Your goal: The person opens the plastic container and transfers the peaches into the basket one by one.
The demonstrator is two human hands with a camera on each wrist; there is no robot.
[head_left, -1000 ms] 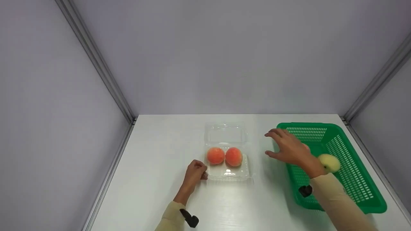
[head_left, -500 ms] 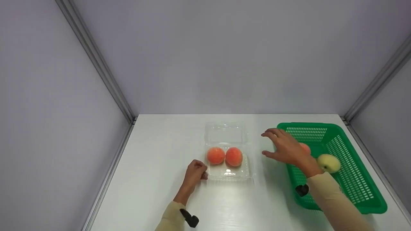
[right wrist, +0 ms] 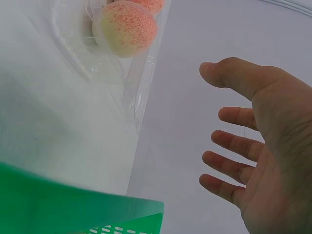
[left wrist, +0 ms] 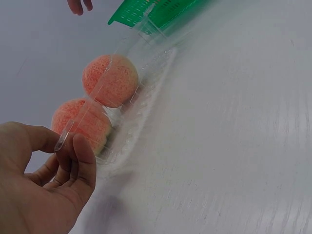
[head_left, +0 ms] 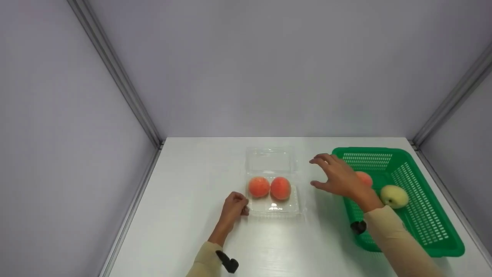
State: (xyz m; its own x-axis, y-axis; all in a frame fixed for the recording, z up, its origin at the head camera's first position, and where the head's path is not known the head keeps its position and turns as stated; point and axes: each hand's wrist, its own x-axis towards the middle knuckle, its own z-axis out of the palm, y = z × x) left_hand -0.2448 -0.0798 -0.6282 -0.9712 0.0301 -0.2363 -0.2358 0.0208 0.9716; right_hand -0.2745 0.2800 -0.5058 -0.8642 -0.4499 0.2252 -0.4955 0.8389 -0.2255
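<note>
My left grip (head_left: 233,204) pinches the left edge of the clear clamshell (head_left: 269,209) and my right grip (head_left: 338,176) hangs, fingers apart, near the green basket (head_left: 426,204), while two peaches (head_left: 280,188) sit side by side in the open clamshell on the tabletop (head_left: 184,184).

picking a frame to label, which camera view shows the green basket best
The head view: it shows most of the green basket and the pale yellow fruit inside, though the right sleeve hides part. The left wrist view catches only a piece near the top; the right wrist view, only some rim and wall at lower left.
</note>
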